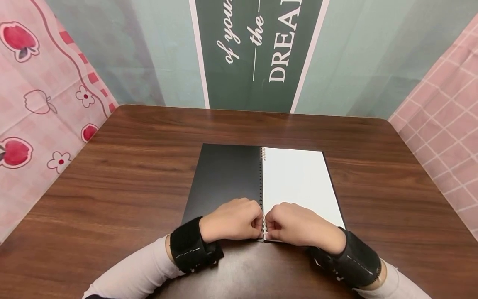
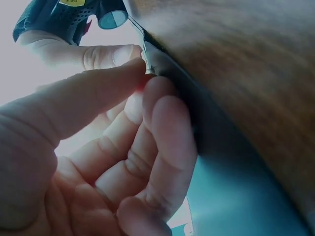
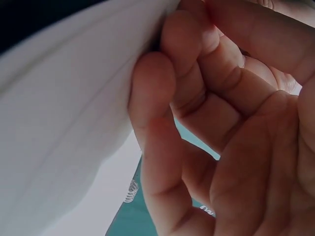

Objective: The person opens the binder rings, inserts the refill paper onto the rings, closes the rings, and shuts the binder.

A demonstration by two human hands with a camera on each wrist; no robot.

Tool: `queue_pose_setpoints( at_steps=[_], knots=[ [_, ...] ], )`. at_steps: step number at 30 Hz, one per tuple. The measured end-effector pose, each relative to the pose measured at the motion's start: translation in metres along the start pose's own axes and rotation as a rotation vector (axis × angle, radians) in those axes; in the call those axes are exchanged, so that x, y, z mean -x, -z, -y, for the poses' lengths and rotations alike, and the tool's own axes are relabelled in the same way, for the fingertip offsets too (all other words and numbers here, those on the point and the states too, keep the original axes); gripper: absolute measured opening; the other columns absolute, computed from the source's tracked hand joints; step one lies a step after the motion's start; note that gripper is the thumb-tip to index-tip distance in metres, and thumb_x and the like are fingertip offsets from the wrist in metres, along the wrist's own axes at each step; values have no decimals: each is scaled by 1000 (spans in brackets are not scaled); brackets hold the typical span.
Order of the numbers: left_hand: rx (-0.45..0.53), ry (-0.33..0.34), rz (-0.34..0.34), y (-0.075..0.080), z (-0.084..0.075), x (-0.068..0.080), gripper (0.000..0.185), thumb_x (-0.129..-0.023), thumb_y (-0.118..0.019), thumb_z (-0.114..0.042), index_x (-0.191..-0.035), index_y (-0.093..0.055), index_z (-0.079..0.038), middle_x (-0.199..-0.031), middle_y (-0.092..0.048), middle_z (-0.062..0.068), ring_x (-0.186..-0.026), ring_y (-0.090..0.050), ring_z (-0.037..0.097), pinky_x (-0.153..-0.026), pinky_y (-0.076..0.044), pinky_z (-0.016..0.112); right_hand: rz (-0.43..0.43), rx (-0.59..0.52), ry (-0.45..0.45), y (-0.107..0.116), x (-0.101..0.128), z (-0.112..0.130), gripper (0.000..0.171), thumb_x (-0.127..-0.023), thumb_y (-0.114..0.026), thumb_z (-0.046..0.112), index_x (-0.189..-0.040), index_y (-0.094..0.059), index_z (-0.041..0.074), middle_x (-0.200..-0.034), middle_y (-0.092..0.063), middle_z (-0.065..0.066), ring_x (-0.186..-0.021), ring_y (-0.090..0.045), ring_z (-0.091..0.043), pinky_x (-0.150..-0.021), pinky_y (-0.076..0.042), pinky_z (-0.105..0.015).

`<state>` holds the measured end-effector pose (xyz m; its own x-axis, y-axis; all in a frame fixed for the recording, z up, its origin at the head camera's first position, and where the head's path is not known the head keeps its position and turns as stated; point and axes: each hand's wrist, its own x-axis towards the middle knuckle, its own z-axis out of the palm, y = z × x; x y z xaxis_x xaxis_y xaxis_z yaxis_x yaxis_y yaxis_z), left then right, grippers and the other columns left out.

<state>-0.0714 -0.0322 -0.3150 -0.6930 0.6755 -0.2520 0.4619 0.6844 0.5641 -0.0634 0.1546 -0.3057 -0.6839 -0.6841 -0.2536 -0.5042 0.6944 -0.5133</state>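
I see a spiral notebook (image 1: pixel 261 182) lying open near the middle of the brown wooden table (image 1: pixel 130 166), its black cover (image 1: pixel 224 178) folded out flat to the left and a blank white page (image 1: pixel 298 182) facing up on the right. The wire spiral binding (image 1: pixel 262 174) runs down the centre between them. Both of my hands sit at the near end of that binding, knuckles almost meeting. My left hand (image 1: pixel 233 220) rests on the lower corner of the black cover with its fingers curled in, and the left wrist view shows thumb and forefinger (image 2: pixel 98 93) pinched together right at the edge of the cover, by the bottom of the binding; I cannot make out exactly what sits between the tips. My right hand (image 1: pixel 298 226) lies on the lower left corner of the white page, fingers curled too, and the right wrist view shows the fingertips (image 3: pixel 152 93) pressed against the edge of the white sheet, with a few wire coils (image 3: pixel 131 191) visible just beneath. Each wrist wears a black strap over a pale sleeve. Behind the table hangs a dark green banner (image 1: pixel 257 50) with white lettering, flanked by pink patterned cloth (image 1: pixel 41 95) on the left and pink checked cloth on the right.
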Motion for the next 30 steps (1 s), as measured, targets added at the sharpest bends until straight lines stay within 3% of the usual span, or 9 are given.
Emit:
queue_pose_setpoints(
  at_steps=[7, 11, 18, 26, 30],
  knots=[
    [-10, -55, 42, 2, 4, 7, 24, -83, -77, -24, -63, -65, -26, -57, -55, -19, -57, -51, -1, -52, -41, 18, 12, -36, -8, -2, 2, 1, 25, -86, -74, 17, -65, -62, 24, -59, -50, 17, -55, -44, 3, -53, -39, -19],
    [-92, -91, 54, 9, 10, 17, 24, -84, -77, -27, -65, -63, -27, -56, -53, -18, -57, -51, -1, -53, -42, 19, 13, -38, -14, -1, 3, 1, 25, -87, -74, 19, -66, -61, 24, -59, -48, 16, -55, -43, 2, -53, -38, -19],
    [-204, -151, -58, 22, 11, 28, 27, -86, -76, -23, -68, -56, -24, -59, -47, -15, -57, -47, 2, -53, -40, 20, -9, -16, -26, 9, 6, -4, 24, -89, -72, 21, -68, -61, 23, -57, -42, 15, -55, -38, 1, -52, -33, -19],
    [-396, -197, -198, 31, 9, 36, 31, -84, -66, -6, -64, -47, -21, -62, -41, -12, -58, -42, 7, -52, -33, 22, -98, 24, -63, 26, 13, -10, 12, -92, -69, 23, -80, -68, 24, -67, -54, 14, -61, -45, 0, -57, -39, -21],
    [-524, -182, -243, 29, 11, 39, 28, -78, -59, 2, -64, -48, -19, -63, -44, -8, -62, -50, 13, -49, -31, 24, -165, 22, -80, 35, 17, -14, 8, -92, -68, 21, -84, -69, 23, -71, -58, 14, -61, -47, -1, -56, -41, -21]
  ],
)
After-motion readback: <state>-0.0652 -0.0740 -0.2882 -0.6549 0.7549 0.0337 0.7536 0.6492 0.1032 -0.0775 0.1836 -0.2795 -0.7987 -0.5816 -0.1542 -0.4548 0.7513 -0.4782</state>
